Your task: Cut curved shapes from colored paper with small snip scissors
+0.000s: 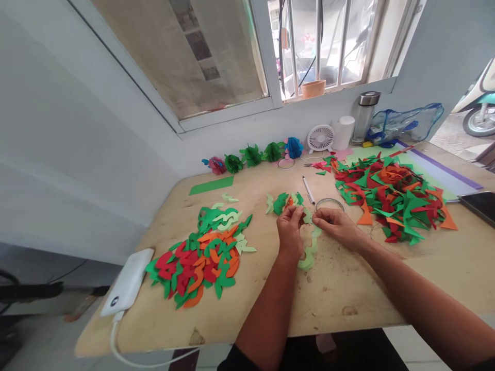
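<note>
Left hand (291, 229) and right hand (334, 224) are each pinched nearly closed, apparently on the pale strip (308, 256), between them with its tail over the table (332, 293); uneven pulling could tear the paper at a narrow bend.

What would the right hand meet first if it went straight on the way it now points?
Probably the pale green paper, then the left hand; whether the right hand touches that paper is unclear, depth being hard to judge.
</note>
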Tool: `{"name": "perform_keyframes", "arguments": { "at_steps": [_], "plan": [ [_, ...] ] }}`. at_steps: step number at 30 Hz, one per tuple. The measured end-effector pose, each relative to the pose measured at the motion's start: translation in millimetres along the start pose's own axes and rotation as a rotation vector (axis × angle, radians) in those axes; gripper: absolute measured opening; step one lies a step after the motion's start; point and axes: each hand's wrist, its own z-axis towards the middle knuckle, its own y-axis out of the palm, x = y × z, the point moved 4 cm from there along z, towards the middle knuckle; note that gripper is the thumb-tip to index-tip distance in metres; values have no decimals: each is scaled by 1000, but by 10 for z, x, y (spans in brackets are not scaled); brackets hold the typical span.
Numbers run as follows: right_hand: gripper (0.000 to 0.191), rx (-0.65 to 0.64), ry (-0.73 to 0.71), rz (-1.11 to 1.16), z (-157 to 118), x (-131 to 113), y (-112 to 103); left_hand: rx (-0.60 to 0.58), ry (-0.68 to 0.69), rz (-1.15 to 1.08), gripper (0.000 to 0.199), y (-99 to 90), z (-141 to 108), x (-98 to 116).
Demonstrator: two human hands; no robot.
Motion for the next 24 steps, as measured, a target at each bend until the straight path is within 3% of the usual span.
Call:
{"name": "perform_keyframes", "arguments": {
  "at_steps": [6,11,16,19,24],
  "plan": [
    [25,141,-3,-42,-2,-8,-71,-71,-19,139,34,41,6,20],
    [26,348,5,-106,-46,-105,-192,-246,-47,344,33,93,-26,-49],
    [30,368,-5,-91,-54,-168,-199,-373,-103,401,34,109,-66,-104],
    [30,386,13,-66,-48,-147,-205,-351,-99,445,34,58,-57,-3],
    [29,410,49,-87,-41,-97,-233,-43,87,595,28,-244,135,428]
  ]
}}
